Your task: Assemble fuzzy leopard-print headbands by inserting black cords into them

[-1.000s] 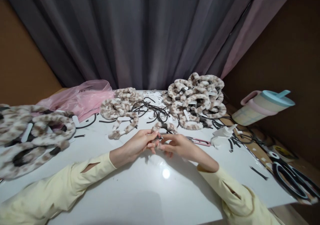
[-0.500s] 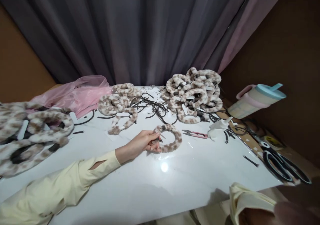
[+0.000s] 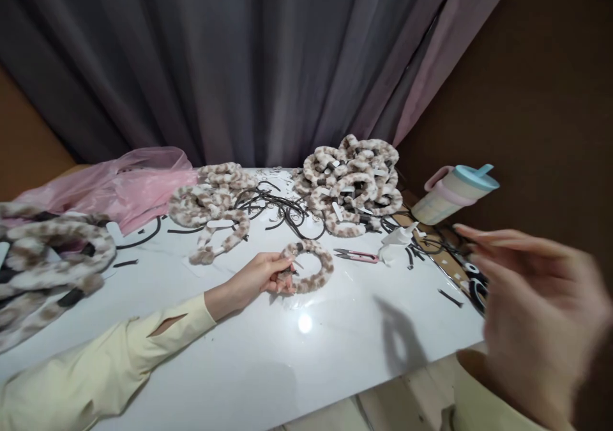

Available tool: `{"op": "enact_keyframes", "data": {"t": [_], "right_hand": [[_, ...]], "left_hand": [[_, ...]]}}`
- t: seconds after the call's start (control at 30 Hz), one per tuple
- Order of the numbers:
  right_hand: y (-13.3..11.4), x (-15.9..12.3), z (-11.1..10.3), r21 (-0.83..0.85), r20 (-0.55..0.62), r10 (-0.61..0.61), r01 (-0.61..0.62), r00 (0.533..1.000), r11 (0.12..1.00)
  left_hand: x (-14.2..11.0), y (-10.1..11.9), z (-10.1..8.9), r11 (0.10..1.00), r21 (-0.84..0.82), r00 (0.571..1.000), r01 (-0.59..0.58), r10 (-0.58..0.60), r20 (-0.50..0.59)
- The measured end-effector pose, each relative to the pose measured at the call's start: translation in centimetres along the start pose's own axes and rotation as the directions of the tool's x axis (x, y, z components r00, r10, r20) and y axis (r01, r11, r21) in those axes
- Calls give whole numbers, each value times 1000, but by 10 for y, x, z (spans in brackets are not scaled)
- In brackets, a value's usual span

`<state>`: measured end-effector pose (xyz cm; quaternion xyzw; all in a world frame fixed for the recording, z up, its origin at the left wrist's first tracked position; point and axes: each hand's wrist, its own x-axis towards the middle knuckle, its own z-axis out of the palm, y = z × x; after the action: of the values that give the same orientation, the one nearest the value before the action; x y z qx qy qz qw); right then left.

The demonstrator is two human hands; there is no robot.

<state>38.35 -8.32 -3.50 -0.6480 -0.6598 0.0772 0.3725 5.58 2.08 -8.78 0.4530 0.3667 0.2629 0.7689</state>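
Observation:
My left hand (image 3: pixel 256 278) is closed on the left side of a fluffy white-and-brown spotted ring (image 3: pixel 327 267), held low over the table. A dark band (image 3: pixel 301 246) sits at the ring's top, and a small dark piece shows by the fingertips. My right hand (image 3: pixel 536 303) is raised close to the camera at the right, thumb and index finger pinched together. Motion blurs it, and what the pinch holds, if anything, cannot be made out. Pink-handled thread snips (image 3: pixel 357 257) lie just right of the ring, beside a white bottle with a nozzle (image 3: pixel 395 244).
Fluffy rings are heaped at the back right (image 3: pixel 354 182), back middle and left (image 3: pixel 62 246). Dark cords (image 3: pixel 282 207) tangle between them. A pink plastic bag (image 3: pixel 143 182) lies back left. A lidded tumbler (image 3: pixel 443 195) and scissors (image 3: pixel 476 290) are at right.
My right hand has risen from the lower right edge into fuller view. The left hand keeps its hold on the ring. The whole view has shifted, with things now further left.

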Motion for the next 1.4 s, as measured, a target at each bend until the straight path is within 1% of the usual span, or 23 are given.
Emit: {"op": "enact_keyframes", "data": {"t": [0.03,0.07,0.1,0.17,0.2,0.33,0.53,0.6,0.63,0.67,0.7,0.73,0.77,0.8,0.87,0.9,1.0,1.1,1.2,1.4], "right_hand": [[10,8,12,30,-105,77,-75,991,997],[20,15,24,188,-214,253,-214,943,958],[28,22,35,230,-182,313,-269,932,935],[39,31,51,266,-152,356,-309,922,913],[42,34,55,281,-118,367,-324,923,903],[39,40,65,337,-9,399,-373,917,864],[34,45,80,375,-30,362,-325,932,868],[28,42,78,319,-58,267,-236,962,918],[22,40,76,253,-63,181,-160,981,954],[15,38,73,151,-55,68,-59,996,987],[6,35,70,38,1,-49,49,999,998],[-3,32,68,-47,100,-165,170,981,984],[-14,29,66,-89,201,-291,313,935,946],[-24,27,66,-122,280,-382,428,881,896],[-44,25,69,-202,391,-480,582,785,788],[-52,25,71,-244,420,-509,634,751,734],[-68,27,77,-347,462,-561,722,687,598],[-76,29,82,-382,477,-594,762,647,523],[-79,29,85,-390,500,-592,774,633,499],[-76,28,92,-391,508,-584,773,634,499]], "left_hand": [[-1,1,1,1000,0,1000,-1,1,2],[-1,2,1,1000,-3,1000,0,0,5],[-2,2,1,1000,-6,1000,1,-1,8],[-2,2,1,1000,-10,1000,3,-2,13],[-1,2,1,1000,-7,1000,2,-2,14],[0,1,-1,999,31,1000,12,-12,18],[-1,2,0,999,51,1000,18,-18,14],[-1,1,0,999,44,1000,16,-17,23],[0,1,0,999,42,1000,16,-17,26],[0,1,0,999,41,1000,16,-17,26],[0,1,0,999,46,1000,16,-17,24],[0,0,0,998,53,1000,15,-16,16],[0,0,1,998,62,1000,14,-14,7],[1,1,1,997,71,1000,14,-13,-4],[0,1,2,996,90,1000,16,-14,-19],[0,1,3,995,98,1000,15,-13,-23],[0,2,4,994,113,1000,9,-7,-16],[0,1,4,993,116,1000,-5,5,0],[0,-1,2,993,121,1000,-14,12,16],[-2,0,2,989,144,1000,-23,20,18]]}}
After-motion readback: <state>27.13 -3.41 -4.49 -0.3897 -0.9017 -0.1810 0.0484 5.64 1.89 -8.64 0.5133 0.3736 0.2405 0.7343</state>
